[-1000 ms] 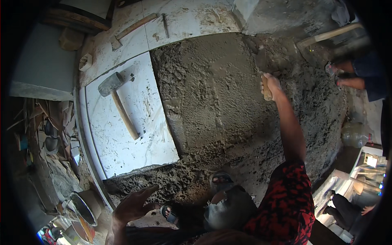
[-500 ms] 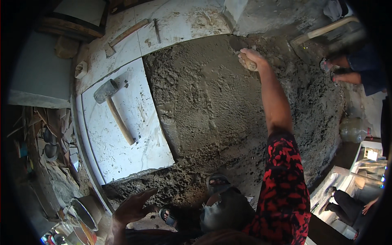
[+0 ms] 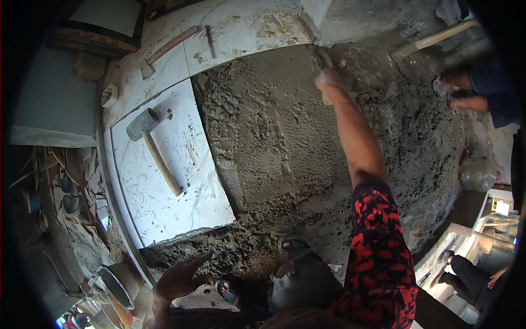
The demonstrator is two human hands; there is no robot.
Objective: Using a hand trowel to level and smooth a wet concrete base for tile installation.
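My right arm stretches forward over a bed of wet grey mortar (image 3: 274, 126). At its far edge my right hand (image 3: 331, 81) is closed round the wooden handle of a trowel (image 3: 325, 57), whose blade is partly blurred and points away from me. Low on the left, my left hand (image 3: 181, 278) is empty, its fingers stretched out and thumb apart. Between the hands, to the left of the mortar, lies a large white tile (image 3: 192, 203) spotted with mortar crumbs. A rubber mallet (image 3: 159, 153) with a wooden handle rests on that tile.
On the far tiles lie a hammer (image 3: 170, 49) and a thin metal tool (image 3: 210, 42). A long wooden handle (image 3: 435, 39) leans at the far right, near another person's feet (image 3: 455, 98). A bucket (image 3: 118, 285) stands at lower left, a clear plastic bottle (image 3: 476, 174) at right.
My right hand and the trowel have shifted slightly left, and the trowel's blade has turned. My left hand stays about where it was.
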